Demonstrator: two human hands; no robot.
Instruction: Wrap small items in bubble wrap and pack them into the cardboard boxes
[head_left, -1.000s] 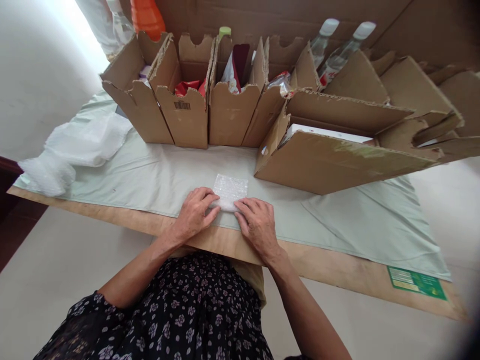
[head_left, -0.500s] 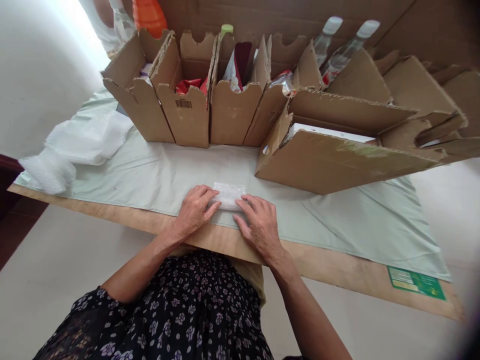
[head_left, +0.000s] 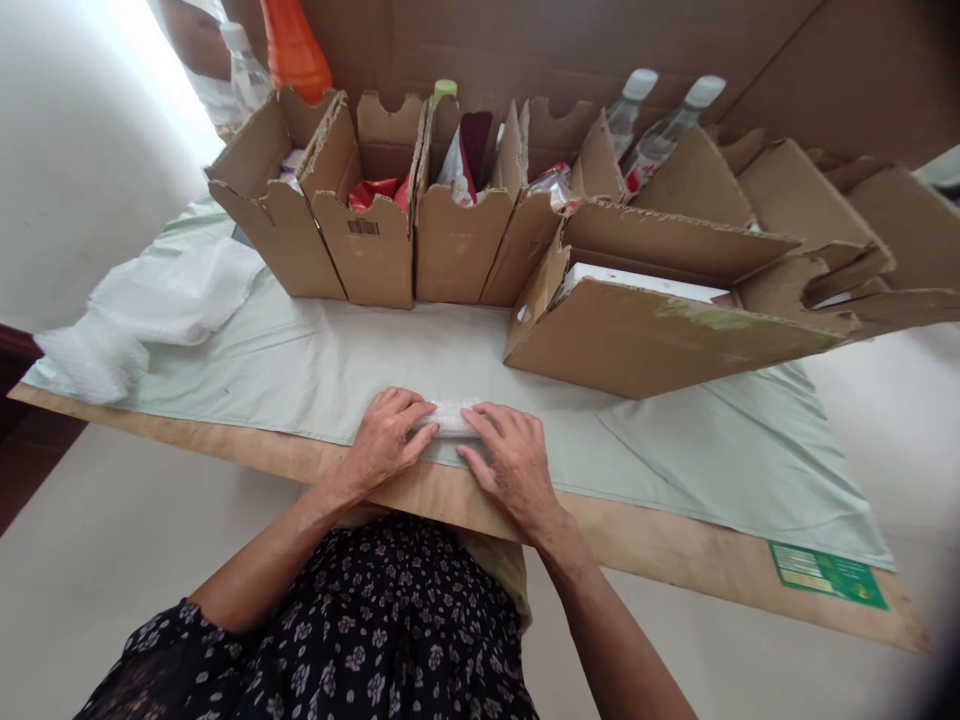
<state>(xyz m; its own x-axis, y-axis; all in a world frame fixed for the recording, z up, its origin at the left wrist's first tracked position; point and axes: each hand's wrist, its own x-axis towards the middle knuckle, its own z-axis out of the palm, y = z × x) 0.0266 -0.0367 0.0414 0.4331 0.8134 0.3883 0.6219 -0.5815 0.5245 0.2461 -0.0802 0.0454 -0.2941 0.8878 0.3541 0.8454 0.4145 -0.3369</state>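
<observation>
A small roll of clear bubble wrap (head_left: 450, 420) lies on the pale green cloth near the table's front edge. My left hand (head_left: 391, 432) grips its left end, with the thumb in front and the fingers curled behind. At its right end my right hand (head_left: 511, 450) has its fingers on top, and its thumb is held a little apart below. Whatever may be inside the roll is hidden.
Cardboard boxes (head_left: 379, 250) holding packets stand in a row behind. A wider cardboard box (head_left: 675, 345) with a white flat item is at right. More bubble wrap (head_left: 172, 290) lies at left. Bottles (head_left: 667, 130) and an orange bottle (head_left: 295, 55) stand behind.
The bubble wrap has gone from a flatter sheet to a narrower roll between my hands. My head view has tilted, so the boxes appear slightly lower.
</observation>
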